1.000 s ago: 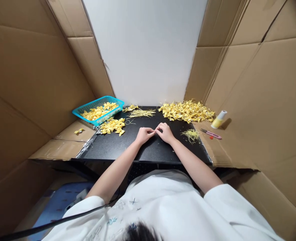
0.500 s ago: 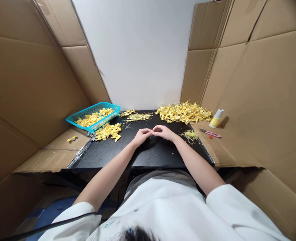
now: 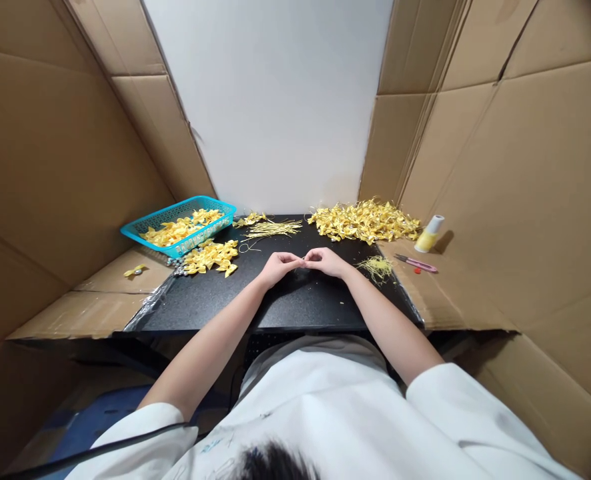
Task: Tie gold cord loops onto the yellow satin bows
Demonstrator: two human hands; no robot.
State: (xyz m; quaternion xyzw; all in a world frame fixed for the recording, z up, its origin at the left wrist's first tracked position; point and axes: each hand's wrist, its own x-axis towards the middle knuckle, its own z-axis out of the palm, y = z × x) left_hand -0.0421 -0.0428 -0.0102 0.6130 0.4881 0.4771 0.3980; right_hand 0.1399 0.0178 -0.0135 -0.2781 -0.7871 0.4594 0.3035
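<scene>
Both forearms reach over the front edge of the black counter (image 3: 285, 315), and the left hand (image 3: 281, 267) and right hand (image 3: 325, 262) meet above its middle, their fingertips narrowly pinched and close together; whether something small is held there, I cannot tell. The yellow bows (image 3: 209, 259) lie beyond the left hand, near the left edge, the yellow strands (image 3: 274, 229) lie ahead toward the back edge, and a thin yellow tangle (image 3: 377, 268) lies rightward of the right hand, near the right edge.
</scene>
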